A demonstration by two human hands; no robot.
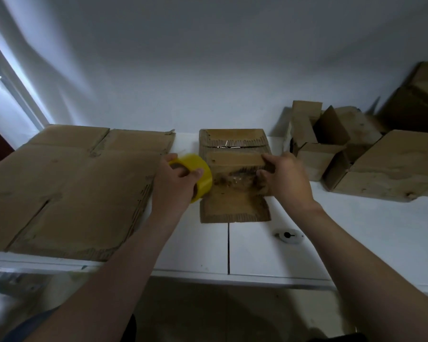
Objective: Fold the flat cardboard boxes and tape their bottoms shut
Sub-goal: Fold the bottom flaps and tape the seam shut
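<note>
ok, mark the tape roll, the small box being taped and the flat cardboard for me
tape roll [204, 175]: head view, on its yellow outer band.
small box [232, 206]: head view, on the bare near flap.
flat cardboard [72, 191]: head view, on the middle of the large sheet at left.

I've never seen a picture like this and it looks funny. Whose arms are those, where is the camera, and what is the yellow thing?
The camera sits on a person's head and looks down, so you see their own two arms. There is no machine here. The left hand grips a yellow roll of tape. The right hand holds a small cardboard box in the middle of the white table. Shiny tape seems to stretch across the box between the hands. On the left lies big flat cardboard, not folded yet. On the right stand boxes already folded. A small white thing lies near the front; I cannot tell what it is.
</note>
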